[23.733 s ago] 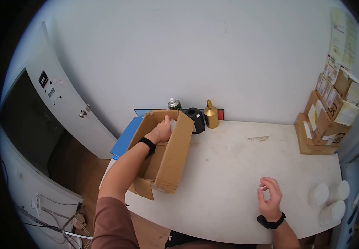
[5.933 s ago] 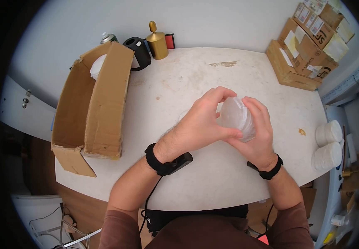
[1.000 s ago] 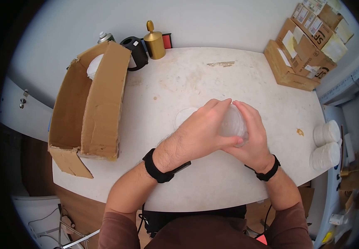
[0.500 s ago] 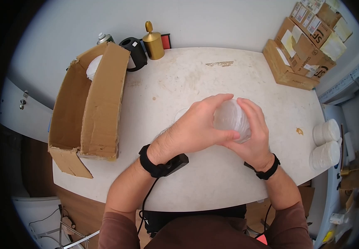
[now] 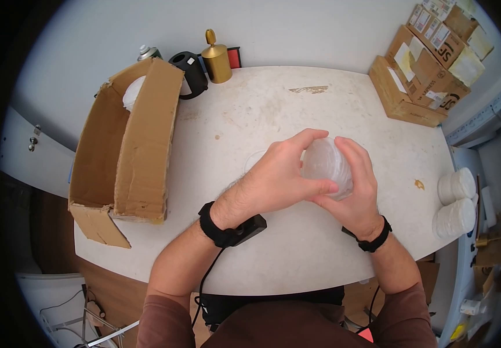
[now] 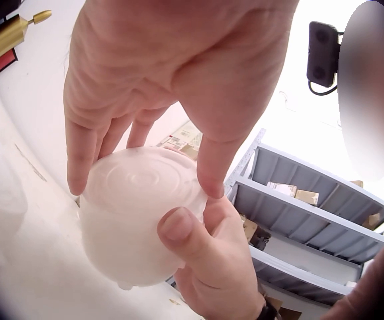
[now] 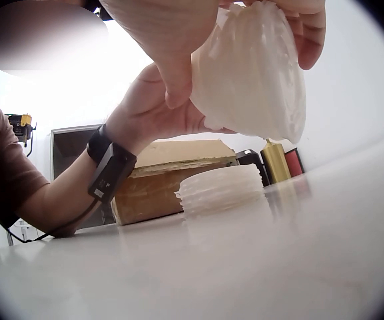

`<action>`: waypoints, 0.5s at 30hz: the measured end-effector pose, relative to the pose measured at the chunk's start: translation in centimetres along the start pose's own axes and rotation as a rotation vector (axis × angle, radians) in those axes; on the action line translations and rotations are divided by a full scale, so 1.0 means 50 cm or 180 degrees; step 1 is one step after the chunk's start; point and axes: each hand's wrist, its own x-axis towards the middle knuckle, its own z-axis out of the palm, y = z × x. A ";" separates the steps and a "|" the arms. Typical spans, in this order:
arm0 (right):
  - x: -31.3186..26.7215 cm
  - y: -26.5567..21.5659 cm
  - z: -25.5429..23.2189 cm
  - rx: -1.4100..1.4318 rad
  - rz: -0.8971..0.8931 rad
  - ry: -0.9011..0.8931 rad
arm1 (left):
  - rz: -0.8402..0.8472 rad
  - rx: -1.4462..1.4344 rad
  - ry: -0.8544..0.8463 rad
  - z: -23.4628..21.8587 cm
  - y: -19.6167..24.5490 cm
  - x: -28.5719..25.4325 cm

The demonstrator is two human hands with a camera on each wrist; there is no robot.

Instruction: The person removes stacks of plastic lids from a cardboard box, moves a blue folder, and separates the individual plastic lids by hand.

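Note:
Both hands hold a round, translucent white stack of what look like plastic lids (image 5: 324,159) above the table (image 5: 297,249). My left hand (image 5: 271,180) spans its top, fingers on one side and thumb on the other. From the right, my right hand (image 5: 355,191) grips the stack, its thumb (image 6: 188,233) pressed to the side in the left wrist view. Concentric rings mark the top face; the right wrist view shows layered, ridged sides. A similar ridged stack (image 7: 222,190) stands on the table, mostly hidden behind my left hand in the head view.
An open cardboard box (image 5: 143,139) on the left holds a white round item (image 5: 133,93). Behind it stand a black cylinder (image 5: 188,74), a gold bottle (image 5: 217,62) and a spray can (image 5: 149,52). White round stacks (image 5: 454,217) and cartons (image 5: 407,93) are at the right.
Earlier, my left hand was inside the box, my right was empty and three white stacks stood at the right; two remain there. Lately the held stack has tilted slightly between both hands.

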 end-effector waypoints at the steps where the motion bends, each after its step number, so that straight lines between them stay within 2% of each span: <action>1: 0.000 0.001 0.000 -0.0011 -0.0063 0.0001 | -0.0019 0.0037 0.0013 0.000 0.002 0.000; 15: -0.002 0.002 0.001 -0.0061 0.0066 0.0046 | 0.0116 0.0242 0.0146 0.008 0.001 -0.001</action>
